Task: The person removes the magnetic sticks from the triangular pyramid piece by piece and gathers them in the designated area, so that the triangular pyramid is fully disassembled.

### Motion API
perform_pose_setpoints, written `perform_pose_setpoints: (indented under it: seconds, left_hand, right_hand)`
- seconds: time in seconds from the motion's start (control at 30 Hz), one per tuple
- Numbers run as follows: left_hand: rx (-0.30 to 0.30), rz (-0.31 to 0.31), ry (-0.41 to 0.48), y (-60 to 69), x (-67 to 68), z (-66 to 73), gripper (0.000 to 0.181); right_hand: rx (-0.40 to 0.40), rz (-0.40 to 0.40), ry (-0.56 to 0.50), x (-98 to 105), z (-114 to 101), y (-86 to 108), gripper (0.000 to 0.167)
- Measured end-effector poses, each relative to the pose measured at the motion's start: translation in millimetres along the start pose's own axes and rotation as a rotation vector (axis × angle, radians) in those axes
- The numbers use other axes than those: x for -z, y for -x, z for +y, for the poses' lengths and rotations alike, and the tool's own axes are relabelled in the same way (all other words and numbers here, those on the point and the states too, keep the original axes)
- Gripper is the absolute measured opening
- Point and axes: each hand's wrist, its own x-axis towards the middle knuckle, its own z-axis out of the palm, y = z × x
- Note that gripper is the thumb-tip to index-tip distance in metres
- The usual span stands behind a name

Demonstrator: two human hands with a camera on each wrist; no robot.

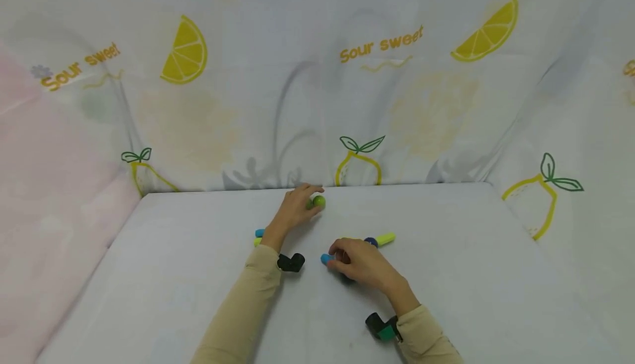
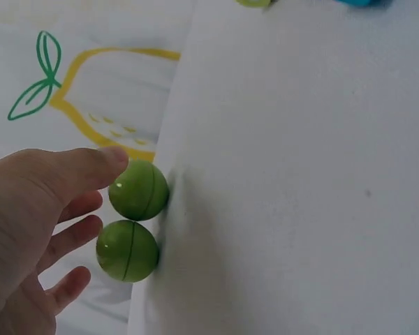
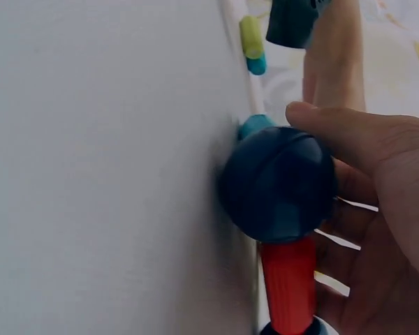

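Observation:
In the left wrist view, two green balls [image 2: 138, 190] rest side by side on the table edge. My left hand [image 1: 296, 207] is beside them, thumb tip at one ball [image 1: 319, 201], the other fingers spread and apart. My right hand [image 1: 364, 265] curls round a dark blue ball [image 3: 278, 184], thumb along its top and fingers on its far side. A red cylinder [image 3: 288, 283] stands against this ball, with a dark piece [image 3: 321, 326] at its other end. A light blue piece [image 1: 325, 259] shows by the right thumb.
Behind the right hand lie another dark blue ball [image 1: 371, 240] and a yellow-green cylinder [image 1: 385, 239]. Blue [image 1: 260, 233] and yellow-green [image 1: 257, 241] pieces are beside the left forearm. A printed curtain [image 1: 317, 105] hangs behind the white table [image 1: 198, 276].

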Motion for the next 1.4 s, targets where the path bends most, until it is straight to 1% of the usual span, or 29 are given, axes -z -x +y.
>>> perform_pose_setpoints:
  seconds: [0.07,0.17,0.2,0.23,0.27,0.33,0.43,0.5,0.53,0.6,0.67,0.73,0.8,0.87,0.93,1.03,1.13,1.3,1.4]
  left_hand:
    - [-0.032,0.041,0.019,3.9,3.7,4.3,0.036]
    - [-0.067,0.088,0.058,14.5,7.9,11.1,0.031]
    - [-0.077,0.091,0.074,19.0,8.9,13.6,0.03]
    - [-0.084,0.078,0.089,23.7,9.5,15.9,0.028]
    - [-0.092,0.05,0.104,28.4,9.9,18.2,0.027]
    - [-0.114,-0.048,0.132,38.0,9.8,23.3,0.025]
    - [-0.14,-0.253,0.182,51.2,6.2,32.7,0.024]
    - [-0.158,-0.362,0.196,58.0,3.3,39.7,0.024]
    - [-0.165,-0.398,0.204,60.3,2.2,43.1,0.024]
    - [-0.178,-0.436,0.207,63.5,1.0,49.2,0.024]
    - [-0.185,-0.437,0.196,65.1,1.7,53.3,0.025]
    - [-0.177,-0.431,0.177,66.7,3.4,54.7,0.025]
    - [-0.158,-0.422,0.149,69.0,4.6,53.7,0.024]
    - [-0.131,-0.414,0.129,71.3,5.7,51.5,0.023]
    - [-0.119,-0.41,0.131,73.4,5.7,48.7,0.023]
    - [-0.117,-0.414,0.159,75.8,5.5,45.1,0.022]
    - [-0.121,-0.423,0.179,77.9,5.4,41.9,0.021]
    - [-0.134,-0.414,0.186,81.7,7.2,36.4,0.019]
    - [-0.144,-0.405,0.194,83.8,9.0,33.0,0.018]
  right_hand:
    - [0.008,-0.004,-0.015,6.4,0.3,0.4,0.02]
    - [0.044,-0.037,-0.031,17.1,2.2,1.8,0.021]
    - [0.053,-0.054,-0.034,20.5,3.2,2.8,0.022]
    - [0.059,-0.075,-0.04,23.8,4.2,3.9,0.023]
    - [0.059,-0.1,-0.048,27.2,5.0,5.4,0.024]
    - [0.054,-0.153,-0.059,32.8,6.9,8.2,0.027]
    - [0.03,-0.225,-0.083,38.1,9.4,12.0,0.031]
    - [0.024,-0.249,-0.087,39.3,10.8,13.0,0.031]
    - [0.022,-0.25,-0.083,39.4,11.3,13.4,0.031]
    - [0.022,-0.24,-0.071,39.6,11.7,13.5,0.028]
    - [0.02,-0.218,-0.055,39.5,11.7,13.3,0.025]
    - [0.031,-0.191,-0.047,38.9,11.1,12.3,0.022]
    - [0.047,-0.161,-0.032,37.1,10.3,10.7,0.02]
    - [0.064,-0.12,0.009,33.9,9.7,9.0,0.02]
    - [0.06,-0.085,0.051,30.5,8.7,8.0,0.022]
    - [0.033,-0.051,0.088,25.2,7.9,8.0,0.024]
    - [0.009,-0.053,0.072,21.5,7.1,8.9,0.026]
    - [-0.008,-0.078,0.06,17.4,6.1,9.8,0.032]
    - [-0.002,-0.077,0.064,14.9,5.5,9.1,0.033]
